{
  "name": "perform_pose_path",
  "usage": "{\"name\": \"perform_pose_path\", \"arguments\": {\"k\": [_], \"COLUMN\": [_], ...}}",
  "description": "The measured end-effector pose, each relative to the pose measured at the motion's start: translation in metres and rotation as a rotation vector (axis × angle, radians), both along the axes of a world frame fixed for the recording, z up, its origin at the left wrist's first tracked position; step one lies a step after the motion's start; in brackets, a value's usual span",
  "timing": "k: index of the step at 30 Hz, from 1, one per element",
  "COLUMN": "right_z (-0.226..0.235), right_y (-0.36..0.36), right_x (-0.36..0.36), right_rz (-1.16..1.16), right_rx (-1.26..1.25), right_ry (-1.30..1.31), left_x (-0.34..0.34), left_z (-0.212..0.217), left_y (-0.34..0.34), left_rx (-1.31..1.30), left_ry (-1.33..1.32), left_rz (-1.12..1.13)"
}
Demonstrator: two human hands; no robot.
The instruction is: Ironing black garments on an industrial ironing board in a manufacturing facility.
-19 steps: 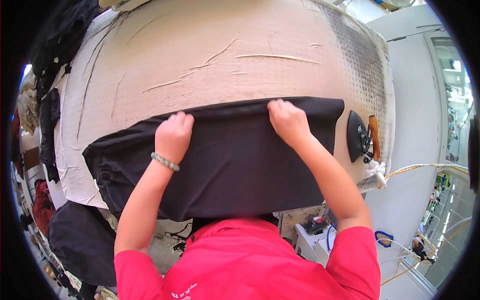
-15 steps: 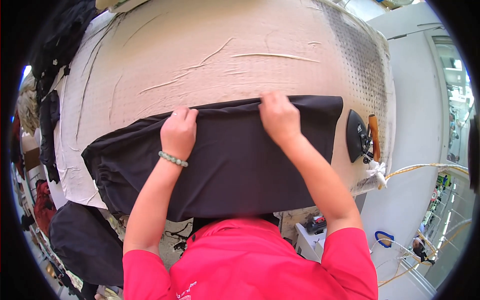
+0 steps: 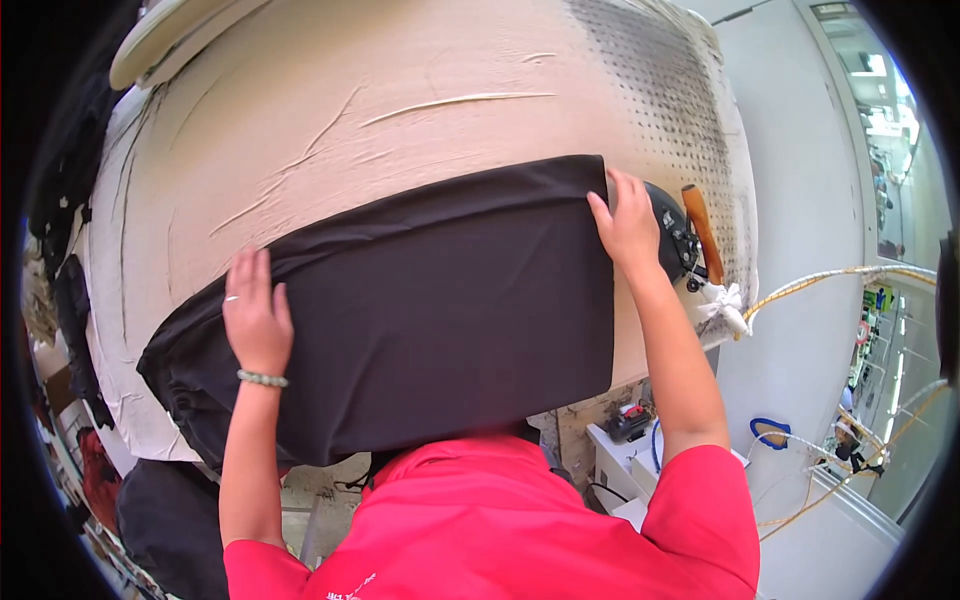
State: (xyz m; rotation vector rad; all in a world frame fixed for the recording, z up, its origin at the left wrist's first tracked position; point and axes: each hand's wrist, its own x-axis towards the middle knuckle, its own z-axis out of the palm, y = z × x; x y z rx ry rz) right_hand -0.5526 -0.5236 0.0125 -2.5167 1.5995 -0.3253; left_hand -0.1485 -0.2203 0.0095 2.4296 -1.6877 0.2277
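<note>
Both hands have moved apart since the earlier frame, when they pinched the upper edge of the black cloth (image 3: 450, 310) with bent fingers: the left hand (image 3: 258, 315) is now farther toward the cloth's left end, and the right hand (image 3: 630, 225) has moved out to its right edge. Black cloth lies along the near side of the pale, padded counter (image 3: 300, 110), right in front of the person's red shirt (image 3: 480, 520), mostly flat but bunched at the left end, with a creased band along its upper edge. Left grip is loose, the fingers extended side by side over the cloth and the thumb apart, pinching nothing. Right grip is spread, thumb over the cloth's edge and fingers straight just beyond it; whether they press down, I cannot tell. Just right of that hand sits the dark iron (image 3: 668, 228) with its wooden handle (image 3: 703, 232).
</note>
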Motion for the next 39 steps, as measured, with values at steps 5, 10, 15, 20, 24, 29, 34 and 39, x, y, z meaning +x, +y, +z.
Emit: {"name": "perform_pose_path", "arguments": {"k": [5,10,15,20,24,29,34,39], "right_z": [-0.003,-0.009,-0.044,-0.021,-0.031,-0.054,-0.079,-0.039], "right_y": [0.012,0.073,0.012,0.097,0.097,0.089,0.109,0.22], "right_x": [0.039,0.039,-0.014,0.05,0.048,0.051,0.071,0.221], "right_rz": [0.184,0.643,0.091,0.424,0.228,0.029,-0.121,0.121], "right_rx": [-0.242,0.097,-0.1,0.053,-0.048,-0.096,-0.176,-0.078], "right_ry": [-0.236,-0.333,0.083,-0.06,0.054,0.136,0.338,0.213], "left_x": [-0.126,-0.168,-0.101,-0.04,0.051,0.209,0.244,0.219], "left_z": [0.0,-0.023,-0.01,-0.014,-0.008,-0.002,0.013,0.105], "left_y": [-0.067,-0.13,-0.124,-0.044,0.073,0.23,0.234,0.209], "left_rx": [0.114,0.1,0.1,0.143,0.253,-0.254,-0.228,-0.764], "left_ry": [0.423,0.53,0.345,0.264,0.13,0.289,1.548,1.497], "left_rz": [-0.571,-0.701,-0.547,-0.296,0.086,0.876,0.887,0.699]}}
